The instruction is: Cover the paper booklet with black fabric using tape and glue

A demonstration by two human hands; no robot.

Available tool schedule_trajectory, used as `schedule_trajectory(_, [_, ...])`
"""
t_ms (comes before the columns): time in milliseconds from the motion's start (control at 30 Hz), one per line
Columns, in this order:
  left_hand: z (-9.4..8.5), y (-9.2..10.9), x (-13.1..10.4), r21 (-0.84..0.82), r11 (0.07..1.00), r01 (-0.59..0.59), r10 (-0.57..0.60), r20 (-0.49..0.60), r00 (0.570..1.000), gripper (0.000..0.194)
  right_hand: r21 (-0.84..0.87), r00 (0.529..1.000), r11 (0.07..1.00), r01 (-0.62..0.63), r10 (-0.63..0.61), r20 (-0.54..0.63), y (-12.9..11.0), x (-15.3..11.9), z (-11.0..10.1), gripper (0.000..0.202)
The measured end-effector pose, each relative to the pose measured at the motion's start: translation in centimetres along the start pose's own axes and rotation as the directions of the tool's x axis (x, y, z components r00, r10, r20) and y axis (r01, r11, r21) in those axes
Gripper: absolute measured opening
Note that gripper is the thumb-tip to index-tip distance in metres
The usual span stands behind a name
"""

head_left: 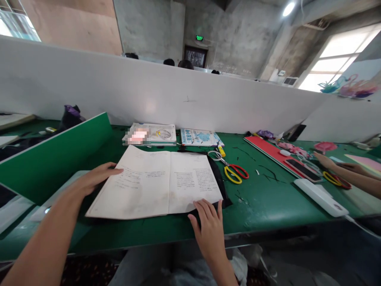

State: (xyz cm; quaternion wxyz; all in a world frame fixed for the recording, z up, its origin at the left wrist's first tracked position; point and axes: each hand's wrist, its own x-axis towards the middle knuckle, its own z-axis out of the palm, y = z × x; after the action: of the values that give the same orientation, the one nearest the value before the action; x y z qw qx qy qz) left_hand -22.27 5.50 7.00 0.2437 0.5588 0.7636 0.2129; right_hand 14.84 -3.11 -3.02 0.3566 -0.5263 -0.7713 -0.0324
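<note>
On the green table point(268, 202) we have one open booklet point(157, 184) lying flat straight ahead of us, its spine running away from us and its two pages spread left and right. Under its right page sits one black sheet point(218, 178), showing along the right edge and near corner. Our left hand point(97, 176) lies open and flat, fingertips on the left page's outer edge, gripping nothing. Our right hand point(210, 222) rests palm down with fingers spread at the near right corner, touching both page and black sheet; it is the nearer hand to that sheet and holds nothing. Behind the booklet lie two closed books point(151, 134). Right of it lies one pair of scissors point(233, 171) with red and yellow handles, well apart from both hands. Farther right, another person's hand point(326, 161) works near a phone point(302, 169).
</note>
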Motion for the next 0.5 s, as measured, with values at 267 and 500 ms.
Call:
schedule_trajectory(267, [-2.0,8.5,-1.9,-0.278,0.96,0.006,-0.005,0.005,1.0,0.058,0.043,0.999,0.999,-0.031,0.03,0.016,-0.3,0.2,-0.1,0.03])
schedule_trajectory(500, [-1.1,17.9,-0.2,0.189,0.967,-0.17,0.203,-0.172,0.964,0.041,0.033,0.997,0.999,0.027,-0.03,0.075,0.5,0.4,-0.7,0.05])
